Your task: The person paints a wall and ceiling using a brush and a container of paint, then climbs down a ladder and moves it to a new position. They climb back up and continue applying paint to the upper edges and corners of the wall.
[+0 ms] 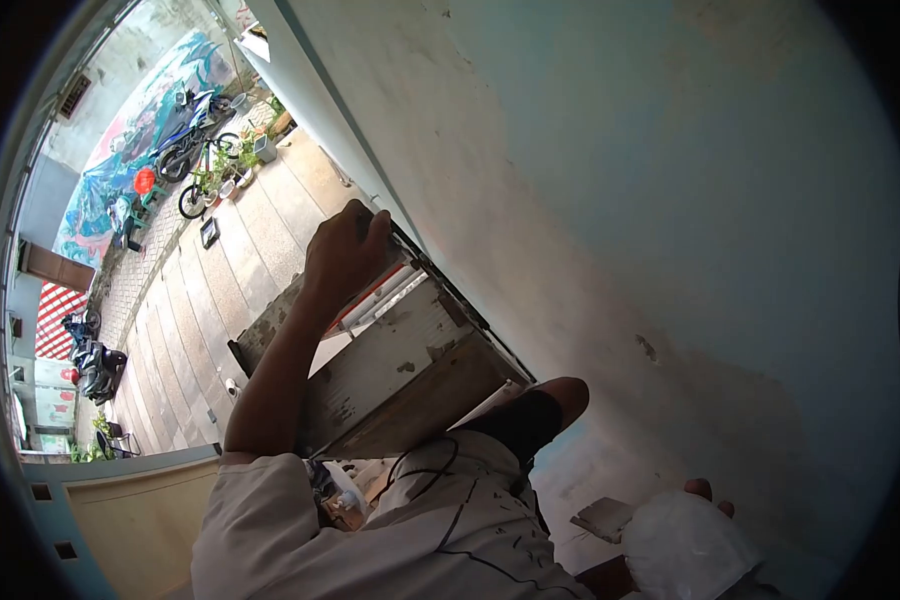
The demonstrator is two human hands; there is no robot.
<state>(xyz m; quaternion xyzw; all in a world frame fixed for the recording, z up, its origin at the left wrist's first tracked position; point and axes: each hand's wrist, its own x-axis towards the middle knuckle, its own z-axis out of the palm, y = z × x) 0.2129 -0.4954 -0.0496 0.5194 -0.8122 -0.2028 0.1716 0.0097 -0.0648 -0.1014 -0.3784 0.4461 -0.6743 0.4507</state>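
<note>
My left hand (350, 250) is closed over the upper end of a weathered wooden piece (400, 370) with peeling pale paint, beside the wall. At the lower right, my right hand (705, 493) is mostly hidden behind a white, translucent plastic bag or sheet (685, 545); only fingertips show, bent round its upper edge. A flat, stained greyish piece (602, 519), like a scraper blade, sticks out left of the white plastic. Whether the right hand holds this piece too is hidden.
A pale blue wall (670, 200) with worn patches fills the right side. My bent knee (568, 398) is close to it. Beyond the wooden piece lies a paved yard (230, 260) with a bicycle (192, 200), motorbikes (98, 370) and potted plants. Thin dark cords cross my shirt.
</note>
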